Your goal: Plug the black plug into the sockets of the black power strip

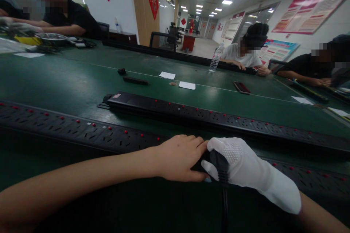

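A long black power strip (131,139) with red buttons runs across the near side of the table. My left hand (182,158), bare, is closed over this strip near its middle, its fingers curled over the far side. Right beside it, my right hand (235,158) in a white dotted glove grips a black power plug (218,160). The plug's cable (224,207) hangs down toward me. The plug's front end is against the strip, hidden between my hands, so I cannot tell how far it sits in a socket.
A second black power strip (164,105) lies behind the first. On the green table (98,72) are a small black bar (135,81), paper slips (187,85), a phone (241,87) and a water bottle (216,58). Several people sit around it, working with their hands.
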A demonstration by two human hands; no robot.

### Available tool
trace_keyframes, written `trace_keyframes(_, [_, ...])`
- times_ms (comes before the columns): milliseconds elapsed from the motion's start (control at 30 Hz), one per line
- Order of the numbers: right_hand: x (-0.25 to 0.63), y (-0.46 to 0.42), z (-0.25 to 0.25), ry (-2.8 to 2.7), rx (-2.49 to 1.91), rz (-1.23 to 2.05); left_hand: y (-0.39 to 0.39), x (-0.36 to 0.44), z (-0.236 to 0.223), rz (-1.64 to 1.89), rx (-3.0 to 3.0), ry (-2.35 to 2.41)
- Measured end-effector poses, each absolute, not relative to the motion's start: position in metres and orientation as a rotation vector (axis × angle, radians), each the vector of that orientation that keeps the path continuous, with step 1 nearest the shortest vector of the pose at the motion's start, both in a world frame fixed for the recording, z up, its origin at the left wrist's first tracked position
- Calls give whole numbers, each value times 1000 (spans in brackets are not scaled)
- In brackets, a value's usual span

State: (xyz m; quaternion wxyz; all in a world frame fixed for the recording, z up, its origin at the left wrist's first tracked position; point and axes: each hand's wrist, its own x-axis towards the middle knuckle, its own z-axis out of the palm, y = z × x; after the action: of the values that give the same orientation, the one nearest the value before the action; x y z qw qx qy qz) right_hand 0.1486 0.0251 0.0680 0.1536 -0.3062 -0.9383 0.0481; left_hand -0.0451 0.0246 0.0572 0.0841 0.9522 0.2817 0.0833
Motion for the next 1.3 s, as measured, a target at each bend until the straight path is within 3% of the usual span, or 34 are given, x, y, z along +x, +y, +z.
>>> trace_keyframes(1300, [152,23,64,-2696,-922,77,25,-45,60,206,2828,846])
